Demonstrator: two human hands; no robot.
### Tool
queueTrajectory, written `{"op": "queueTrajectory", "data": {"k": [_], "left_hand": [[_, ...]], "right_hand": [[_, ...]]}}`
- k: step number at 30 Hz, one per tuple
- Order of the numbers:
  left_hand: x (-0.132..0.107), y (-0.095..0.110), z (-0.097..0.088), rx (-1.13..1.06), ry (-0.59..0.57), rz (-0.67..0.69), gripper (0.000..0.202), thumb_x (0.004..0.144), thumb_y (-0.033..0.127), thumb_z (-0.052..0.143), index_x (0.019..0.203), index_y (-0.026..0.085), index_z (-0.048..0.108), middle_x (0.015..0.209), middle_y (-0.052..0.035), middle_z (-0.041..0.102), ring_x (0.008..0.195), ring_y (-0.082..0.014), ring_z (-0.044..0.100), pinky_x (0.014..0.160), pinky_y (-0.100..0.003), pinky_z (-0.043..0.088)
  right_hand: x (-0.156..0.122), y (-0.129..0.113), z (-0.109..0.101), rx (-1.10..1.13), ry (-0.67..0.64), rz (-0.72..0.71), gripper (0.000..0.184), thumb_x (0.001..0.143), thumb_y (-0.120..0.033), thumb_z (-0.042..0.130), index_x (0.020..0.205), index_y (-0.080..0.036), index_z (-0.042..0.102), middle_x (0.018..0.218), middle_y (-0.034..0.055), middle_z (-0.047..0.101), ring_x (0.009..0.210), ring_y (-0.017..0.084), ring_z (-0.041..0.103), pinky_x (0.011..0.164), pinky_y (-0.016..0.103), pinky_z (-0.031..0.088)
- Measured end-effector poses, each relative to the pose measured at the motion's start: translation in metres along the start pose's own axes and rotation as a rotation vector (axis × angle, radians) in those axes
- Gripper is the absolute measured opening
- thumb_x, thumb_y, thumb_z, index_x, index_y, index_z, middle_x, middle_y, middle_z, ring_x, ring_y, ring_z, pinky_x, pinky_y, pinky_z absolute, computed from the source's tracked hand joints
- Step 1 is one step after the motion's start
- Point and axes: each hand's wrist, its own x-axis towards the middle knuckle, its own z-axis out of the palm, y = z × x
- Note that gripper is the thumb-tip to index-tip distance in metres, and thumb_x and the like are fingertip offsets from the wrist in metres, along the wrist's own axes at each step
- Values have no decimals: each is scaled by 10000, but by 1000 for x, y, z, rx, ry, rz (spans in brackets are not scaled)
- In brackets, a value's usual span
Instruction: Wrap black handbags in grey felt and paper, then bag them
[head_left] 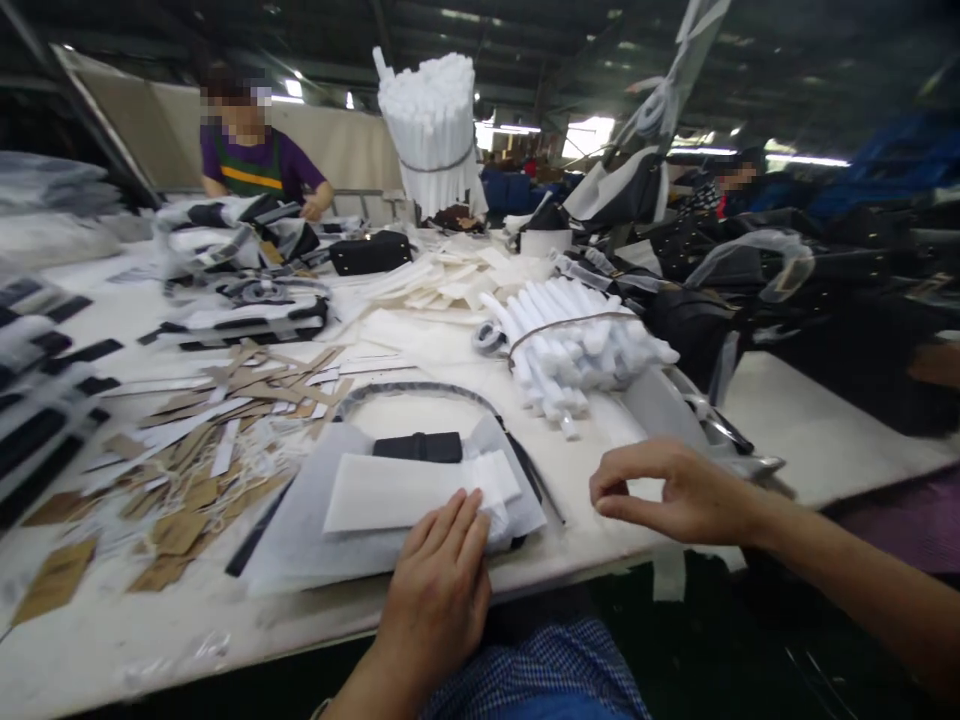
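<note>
Checked cloth (540,665) nearest, below table edge. L hand (442,570) lies palm down, fingers straight & almost together, pressing on near side of bag (289,545) and white pad (394,495). R hand (664,490) is over table (82,655) near edge, apart from bag, R of it; fingers curled, thumb & index in a narrow loop, can't tell if tips meet or pinch sth. White strip (669,575) hangs off edge below R hand.

Bag is flat on table in front of L hand, in thin white wrap, pad on top. Dark band (418,447) sits just beyond pad; handle (420,388) arches out on far side. Black strip (255,530) sticks out at L.

L of bag: loose heap of brown cards (180,530) w/ white strings. Beyond bag, to R: tied bundle (577,335) of white rolls, lying down. Past that, pale sheets (450,275) spread mid-table, w/ black pouch (370,253) & wrapped pieces (255,310) to L, black bags (697,320) piled R.

Far side: tall bundle (431,130) stands upright, tied; co-worker (244,170) in purple top & green apron to its L.
</note>
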Motion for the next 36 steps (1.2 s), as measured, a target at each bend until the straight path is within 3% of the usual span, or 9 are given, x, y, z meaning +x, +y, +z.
{"op": "queueTrajectory", "data": {"k": [3,5,8,12,14,20,26,31,36], "left_hand": [[0,0,0,-6,-31,-11,474,803,132,507,1272,127,574,1455,-104,533,1364,-278,464,1079,-436,406],[-1,0,1,-6,-42,-18,490,802,136,510,1289,124,564,1471,-107,515,1377,-283,448,1087,-441,407],[-2,-1,3,-16,-63,-27,483,816,148,514,1296,130,558,1505,-110,473,1399,-284,417,1096,-440,404],[-5,-4,5,-35,-112,-37,517,809,157,511,1326,138,530,1573,-111,364,1446,-279,341,1129,-427,364],[-6,-5,5,-43,-123,-33,535,808,156,506,1343,136,515,1578,-117,353,1460,-279,313,1147,-422,336],[-8,-5,6,-84,-96,-30,539,811,170,522,1349,140,509,1551,-142,392,1459,-288,309,1156,-418,311],[-3,-4,8,-125,-101,-79,474,817,228,562,1285,159,542,1603,-144,287,1433,-310,336,1127,-426,323],[-2,-5,10,-122,-112,-75,470,849,302,570,1298,167,540,1552,-95,405,1409,-290,366,1127,-398,310],[-3,-6,15,-91,-67,-65,469,849,353,585,1278,164,563,1529,-88,444,1386,-286,398,1114,-389,308]], "right_hand": [[63,-17,8,-30,-196,-226,161,880,-345,627,865,-244,751,744,5,709,667,148,632,666,249,467],[100,-19,16,-61,-293,-302,128,855,-316,648,831,-249,754,690,-13,691,621,134,608,622,233,436],[143,-15,29,-176,-422,-349,93,820,-273,671,780,-253,753,639,-33,675,569,115,573,557,214,372],[178,-11,40,-378,-664,-338,94,793,-267,691,839,-232,765,708,-13,722,622,120,595,549,217,331],[188,-13,43,-467,-729,-322,117,786,-269,700,871,-232,772,749,-1,741,665,132,616,555,226,320],[199,-25,50,-678,-753,-324,133,755,-341,737,857,-270,785,770,7,759,698,166,637,547,259,277],[205,-30,55,-815,-732,-425,111,745,-350,736,820,-287,788,736,15,756,655,172,628,519,277,242],[219,-31,57,-845,-780,-404,182,730,-447,777,817,-287,788,729,2,752,619,149,602,521,270,242],[235,-26,59,-889,-792,-391,379,707,-605,757,734,-228,759,662,22,714,566,142,538,520,272,231]]}}
